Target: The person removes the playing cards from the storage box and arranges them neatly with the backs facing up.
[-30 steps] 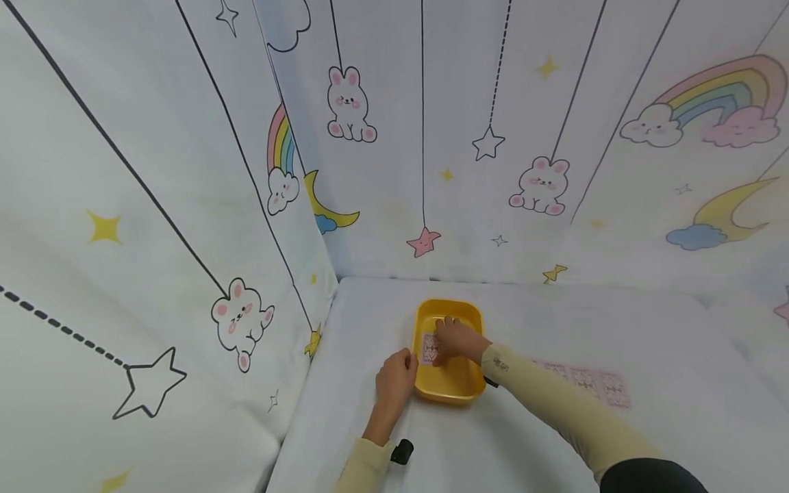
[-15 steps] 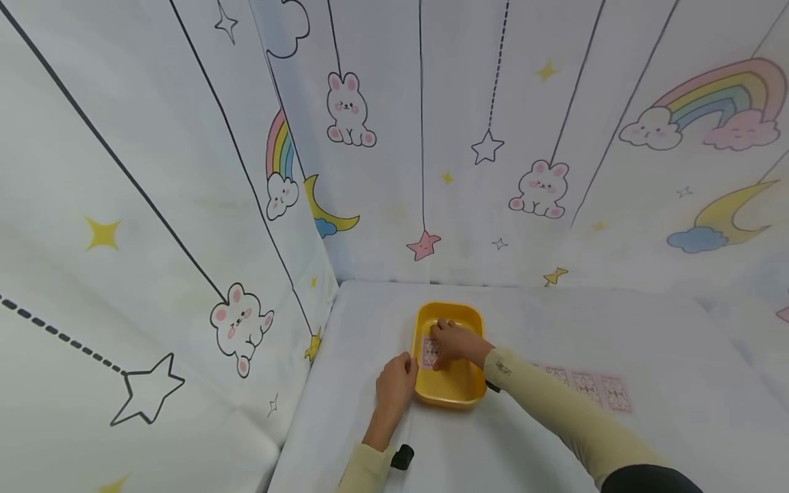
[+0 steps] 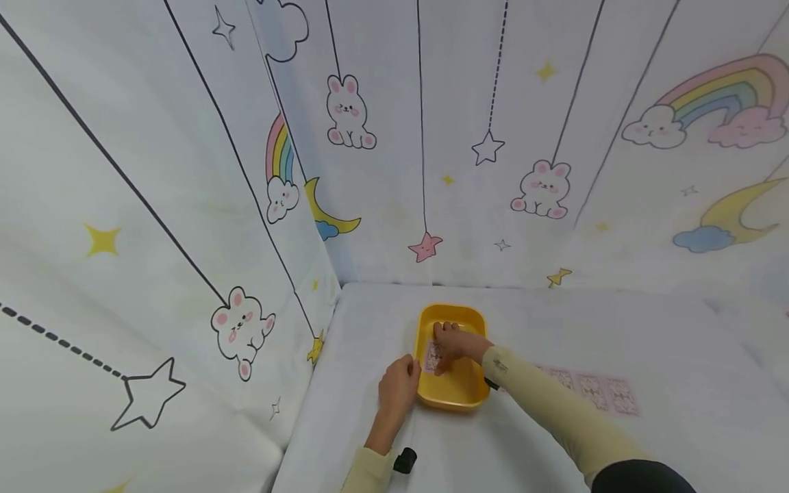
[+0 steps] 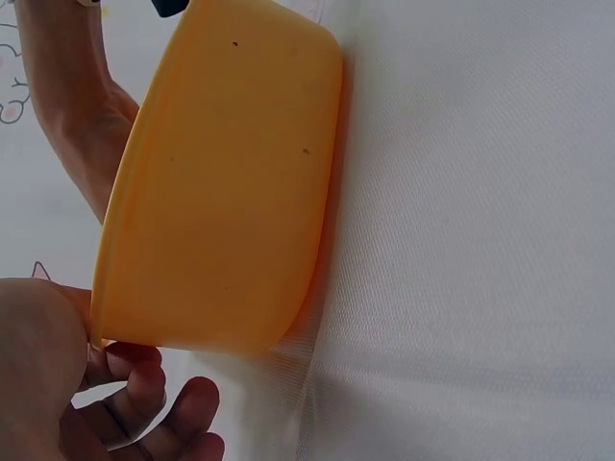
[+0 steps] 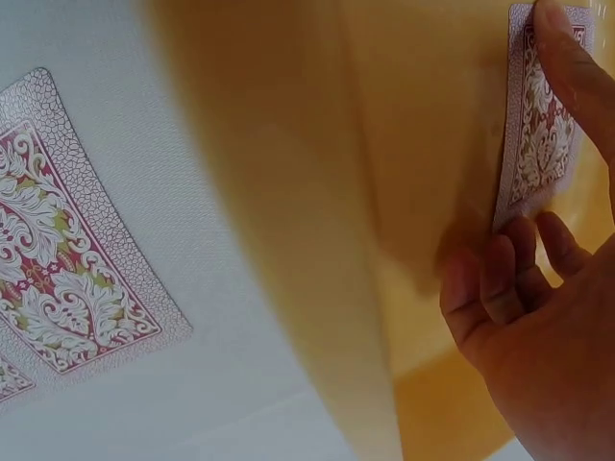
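A yellow plastic basin (image 3: pixel 453 397) stands on the white-covered table in the head view. At its left wall, my left hand (image 3: pixel 397 387) pinches the rim, and the left wrist view shows the fingers (image 4: pixel 144 389) curled below that edge. Inside the basin, my right hand (image 3: pixel 455 346) grips a playing card (image 3: pixel 433 356) with a red and white patterned back. The right wrist view puts the thumb at one end of this card (image 5: pixel 543 125) and the fingertips (image 5: pixel 519 240) at the other. Whether more cards lie under it is hidden.
A row of several playing cards (image 3: pixel 622 396), backs up, lies on the table right of the basin, partly covered by my right sleeve (image 3: pixel 548 404). White cloth walls (image 3: pixel 382 205) with printed rabbits and stars rise behind and to the left.
Both hands stay nearly where they were, the left at the basin's rim and the right on the card. The head view has shifted slightly.
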The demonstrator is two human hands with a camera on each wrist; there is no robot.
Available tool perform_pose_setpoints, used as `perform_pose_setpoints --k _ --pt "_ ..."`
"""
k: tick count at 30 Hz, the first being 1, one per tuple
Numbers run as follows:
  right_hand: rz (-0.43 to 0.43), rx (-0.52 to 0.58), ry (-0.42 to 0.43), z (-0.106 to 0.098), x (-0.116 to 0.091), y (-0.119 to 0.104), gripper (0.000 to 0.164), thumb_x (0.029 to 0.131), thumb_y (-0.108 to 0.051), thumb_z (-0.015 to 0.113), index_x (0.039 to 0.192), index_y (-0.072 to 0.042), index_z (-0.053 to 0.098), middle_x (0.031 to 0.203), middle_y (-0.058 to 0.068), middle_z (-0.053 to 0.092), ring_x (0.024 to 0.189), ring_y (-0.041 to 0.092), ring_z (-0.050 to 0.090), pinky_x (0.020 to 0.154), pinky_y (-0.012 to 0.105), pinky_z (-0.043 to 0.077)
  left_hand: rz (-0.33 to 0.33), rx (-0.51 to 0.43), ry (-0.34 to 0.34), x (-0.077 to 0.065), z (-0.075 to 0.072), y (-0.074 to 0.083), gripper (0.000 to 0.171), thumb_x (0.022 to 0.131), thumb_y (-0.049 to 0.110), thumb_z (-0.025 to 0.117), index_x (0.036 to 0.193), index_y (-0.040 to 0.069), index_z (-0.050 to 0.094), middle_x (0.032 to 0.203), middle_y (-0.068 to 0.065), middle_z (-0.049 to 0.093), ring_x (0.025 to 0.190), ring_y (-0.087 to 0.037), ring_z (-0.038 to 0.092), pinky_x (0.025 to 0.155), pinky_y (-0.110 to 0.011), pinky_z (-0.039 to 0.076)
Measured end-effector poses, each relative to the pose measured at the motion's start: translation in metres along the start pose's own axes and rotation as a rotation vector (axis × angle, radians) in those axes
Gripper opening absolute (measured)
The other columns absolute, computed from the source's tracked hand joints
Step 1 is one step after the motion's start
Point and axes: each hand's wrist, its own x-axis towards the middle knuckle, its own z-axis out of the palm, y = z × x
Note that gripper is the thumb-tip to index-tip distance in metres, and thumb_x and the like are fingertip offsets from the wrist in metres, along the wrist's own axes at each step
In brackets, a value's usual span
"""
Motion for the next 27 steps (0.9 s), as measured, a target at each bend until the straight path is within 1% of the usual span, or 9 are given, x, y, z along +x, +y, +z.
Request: perform_pose_setpoints --k 5,9,11,14,18,20,22,25,27 --pt "0.014 -0.032 0.018 -0.003 -0.003 0.003 0.112 0.074 -0.052 0.085 0.152 0.002 0.025 0.156 0.029 0.03 0.145 0.041 0.033 0.119 0.052 0.028 0.012 0.002 0.011 0.0 -0.002 0.007 0.032 0.1 0.028 0.058 0.072 0.017 0.048 0.064 0.006 0.041 0.054 -0.009 0.038 0.049 -0.026 0.028" --pt "-0.024 -0.068 0.094 -0.003 -0.01 0.008 0.108 0.071 -0.054 0.087 0.146 0.003 0.034 0.15 0.029 0.036 0.137 0.042 0.039 0.116 0.051 0.033 0.024 0.009 0.01 -0.001 -0.003 0.011 0.032 0.1 0.027 0.059 0.072 0.017 0.048 0.064 0.005 0.04 0.055 -0.009 0.038 0.049 -0.026 0.028" --pt "-0.03 -0.048 0.135 -0.001 -0.013 0.009 0.108 0.07 -0.053 0.088 0.147 0.002 0.035 0.15 0.029 0.036 0.137 0.043 0.038 0.116 0.052 0.033 0.027 0.007 0.01 -0.001 -0.004 0.012 0.031 0.1 0.027 0.059 0.072 0.016 0.049 0.064 0.005 0.04 0.054 -0.01 0.038 0.049 -0.026 0.028" --pt "-0.025 0.027 0.172 0.003 -0.017 0.009 0.107 0.071 -0.049 0.088 0.149 -0.002 0.032 0.147 0.027 0.042 0.134 0.042 0.044 0.113 0.051 0.037 0.02 0.003 0.007 0.0 -0.006 0.013 0.031 0.1 0.027 0.059 0.073 0.016 0.05 0.064 0.005 0.042 0.054 -0.01 0.039 0.049 -0.026 0.029" --pt "-0.056 0.171 0.207 0.008 -0.021 0.007 0.082 0.08 -0.029 0.086 0.141 -0.008 0.035 0.126 0.02 0.055 0.102 0.03 0.06 0.095 0.043 0.051 0.006 0.006 -0.009 0.0 -0.006 0.013 0.03 0.101 0.028 0.058 0.074 0.016 0.051 0.065 0.005 0.043 0.055 -0.01 0.04 0.05 -0.026 0.03" --pt "-0.081 0.231 0.241 0.009 -0.022 0.006 0.067 0.084 -0.015 0.082 0.133 -0.01 0.038 0.113 0.015 0.056 0.088 0.024 0.058 0.082 0.037 0.052 -0.002 0.013 -0.013 0.0 -0.005 0.012 0.03 0.101 0.028 0.057 0.074 0.017 0.05 0.065 0.005 0.043 0.055 -0.01 0.04 0.05 -0.026 0.029" --pt "-0.111 0.3 0.287 0.009 -0.024 0.006 0.055 0.085 -0.005 0.077 0.126 -0.009 0.042 0.104 0.012 0.058 0.08 0.021 0.054 0.073 0.034 0.05 -0.009 0.01 -0.012 -0.001 -0.004 0.011 0.032 0.101 0.028 0.057 0.072 0.017 0.049 0.064 0.005 0.043 0.055 -0.01 0.04 0.05 -0.026 0.029" --pt "-0.14 0.42 0.343 0.008 -0.031 0.009 0.044 0.086 0.001 0.072 0.119 -0.007 0.044 0.09 0.009 0.06 0.072 0.018 0.053 0.064 0.03 0.046 -0.019 0.009 -0.008 -0.004 -0.004 0.008 0.032 0.101 0.028 0.058 0.071 0.017 0.048 0.063 0.005 0.042 0.055 -0.01 0.04 0.05 -0.026 0.029" --pt "-0.155 0.549 0.354 0.004 -0.039 0.012 0.042 0.087 0.001 0.071 0.12 -0.004 0.045 0.085 0.011 0.061 0.07 0.019 0.058 0.063 0.032 0.051 -0.017 0.005 0.002 -0.006 -0.004 0.005 0.032 0.101 0.027 0.058 0.071 0.017 0.049 0.063 0.005 0.041 0.055 -0.01 0.04 0.05 -0.026 0.029"
